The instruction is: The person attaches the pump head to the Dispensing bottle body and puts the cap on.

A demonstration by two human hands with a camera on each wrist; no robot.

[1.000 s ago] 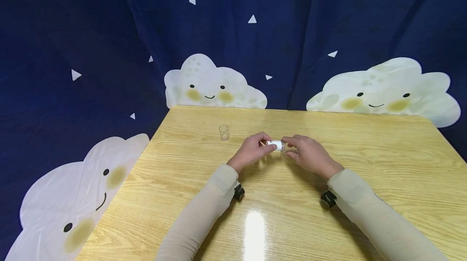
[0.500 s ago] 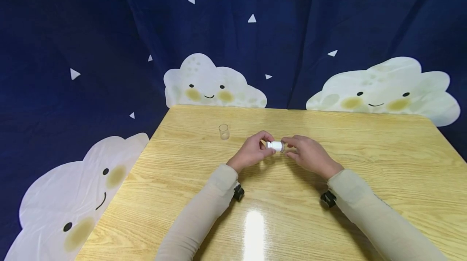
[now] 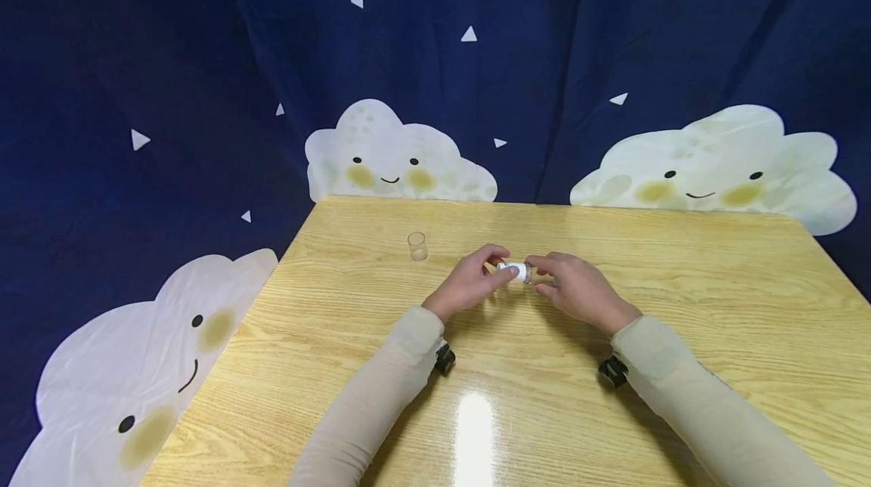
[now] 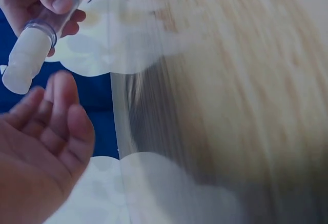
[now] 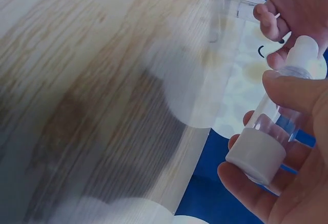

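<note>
A small pump bottle [image 5: 256, 155] with white ends and a clear middle is held lying on its side above the table in the head view. My right hand [image 3: 578, 290] grips it; in the right wrist view the thumb lies along the clear part and the fingers curl beneath. At the white pump-head end [image 4: 25, 60], my left hand [image 3: 469, 279] pinches the bottle, its thumb crossing the white part in the head view. From the left wrist, the left fingers [image 4: 64, 90] look loosely curled beside that end; the exact contact is unclear.
A small clear cup-like cylinder [image 3: 418, 247] stands on the wooden table [image 3: 367, 290], behind and left of the hands. Past the table's far edge hangs a dark blue curtain [image 3: 422, 56] with clouds. Light reflects off the near tabletop.
Half a second ago my left thumb had dropped below the bottle, baring more white; now it lies over the white part again. My right hand and the clear cylinder have stayed put.
</note>
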